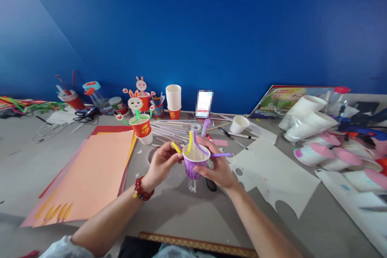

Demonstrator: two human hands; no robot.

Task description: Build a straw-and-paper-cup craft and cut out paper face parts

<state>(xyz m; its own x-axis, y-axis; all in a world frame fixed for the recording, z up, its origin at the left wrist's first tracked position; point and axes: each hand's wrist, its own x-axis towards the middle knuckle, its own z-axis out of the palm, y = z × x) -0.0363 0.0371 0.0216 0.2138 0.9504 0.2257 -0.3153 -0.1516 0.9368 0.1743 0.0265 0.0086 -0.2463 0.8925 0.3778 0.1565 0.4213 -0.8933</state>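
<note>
A paper cup (pixel 192 168) coloured purple is held up in front of me, tilted so its white inside shows. My right hand (pixel 219 169) wraps round its right side, thumb on the front. A purple straw (pixel 222 155) pokes out through the cup's right wall, and its other end rises inside. On the left, a yellow straw (pixel 176 147) comes out through the wall in the same way. My left hand (pixel 165 163) is closed at that side, thumb and forefinger pinched on the yellow straw by the rim. Beneath the cup a pale stick (pixel 195 186) shows.
Two rabbit figures in red cups (pixel 141 129) stand behind on the left. Coloured paper sheets (pixel 93 169) lie left, cut white paper (pixel 272 169) right. Loose straws (pixel 172 131), stacked cups (pixel 173 98), scissors (pixel 211 185) and a phone (pixel 204 104) are around. Wrapped white cups (pixel 308 121) lie far right.
</note>
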